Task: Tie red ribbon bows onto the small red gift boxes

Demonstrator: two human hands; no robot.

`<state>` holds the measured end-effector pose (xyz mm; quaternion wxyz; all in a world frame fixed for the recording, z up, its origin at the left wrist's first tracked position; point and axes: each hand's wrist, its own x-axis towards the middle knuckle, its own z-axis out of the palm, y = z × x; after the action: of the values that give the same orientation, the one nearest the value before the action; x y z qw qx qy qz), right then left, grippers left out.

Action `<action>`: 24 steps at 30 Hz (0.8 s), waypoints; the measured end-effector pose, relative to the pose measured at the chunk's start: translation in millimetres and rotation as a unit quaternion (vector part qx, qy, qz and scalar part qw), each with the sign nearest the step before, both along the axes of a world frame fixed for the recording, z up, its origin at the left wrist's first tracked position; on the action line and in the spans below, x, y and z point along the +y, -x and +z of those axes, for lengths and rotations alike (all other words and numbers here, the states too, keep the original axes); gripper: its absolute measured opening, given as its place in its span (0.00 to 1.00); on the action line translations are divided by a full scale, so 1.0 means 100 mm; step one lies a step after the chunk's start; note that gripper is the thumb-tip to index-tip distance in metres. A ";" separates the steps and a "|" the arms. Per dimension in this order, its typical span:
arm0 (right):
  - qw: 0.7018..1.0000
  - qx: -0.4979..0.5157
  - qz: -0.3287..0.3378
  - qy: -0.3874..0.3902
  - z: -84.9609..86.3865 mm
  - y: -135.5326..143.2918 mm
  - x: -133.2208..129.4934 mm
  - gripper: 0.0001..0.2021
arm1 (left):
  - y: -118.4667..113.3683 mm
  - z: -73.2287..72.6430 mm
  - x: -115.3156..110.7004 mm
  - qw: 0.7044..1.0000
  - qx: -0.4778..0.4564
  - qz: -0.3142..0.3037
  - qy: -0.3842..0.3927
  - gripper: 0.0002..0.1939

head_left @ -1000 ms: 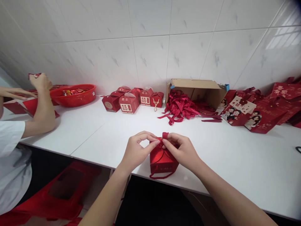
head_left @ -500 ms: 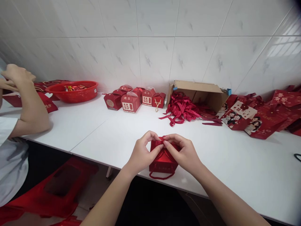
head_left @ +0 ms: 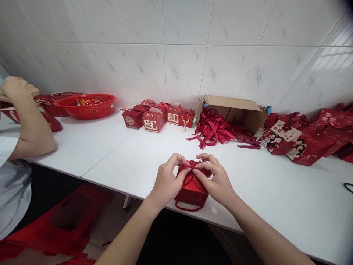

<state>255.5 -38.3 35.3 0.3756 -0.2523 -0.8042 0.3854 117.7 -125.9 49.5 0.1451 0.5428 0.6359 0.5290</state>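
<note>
A shiny red gift box [head_left: 191,190] stands at the table's front edge, a twisted red cord handle [head_left: 189,209] hanging down its near side. Across its top runs a red ribbon [head_left: 192,166], gathered at the middle. My left hand [head_left: 169,180] pinches the ribbon between thumb and fingertips from the left. From the right, my right hand [head_left: 216,178] grips it with thumb and index finger, its other fingers raised and curled. The exact shape of the knot or loop is partly hidden by my fingertips.
Behind the box, loose red ribbons [head_left: 213,129] spill from a cardboard box [head_left: 234,101]. Several small red boxes [head_left: 154,120] stand left of it, then a red basin [head_left: 91,112] with wrapped sweets. Red gift bags [head_left: 309,143] line the right. A co-worker's arm [head_left: 33,121] is at far left.
My right hand's upper fingers have lifted and spread from the box top, while both thumbs keep the ribbon pinched. The co-worker's arm at left has shifted slightly.
</note>
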 end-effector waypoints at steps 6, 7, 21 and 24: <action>0.981 -0.012 0.101 0.166 0.04 -0.01 0.01 0.10 | 0.02 -0.05 0.05 1.000 0.000 -0.006 -0.011 0.03; 0.978 -0.006 0.110 0.176 0.04 -0.01 0.01 0.10 | 0.02 -0.06 0.06 1.000 -0.006 -0.004 -0.020 0.04; 0.988 -0.024 0.081 0.130 0.12 -0.13 -0.05 0.13 | 0.11 -0.06 -0.01 0.999 0.034 -0.012 -0.008 0.04; 0.995 -0.068 0.075 0.011 0.14 -0.23 -0.03 0.11 | 0.18 -0.01 -0.03 0.998 0.039 -0.034 0.030 0.05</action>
<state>278.3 -41.0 49.7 0.2870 -0.2208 -0.8403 0.4034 99.4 -128.7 48.7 0.1546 0.5797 0.6381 0.4826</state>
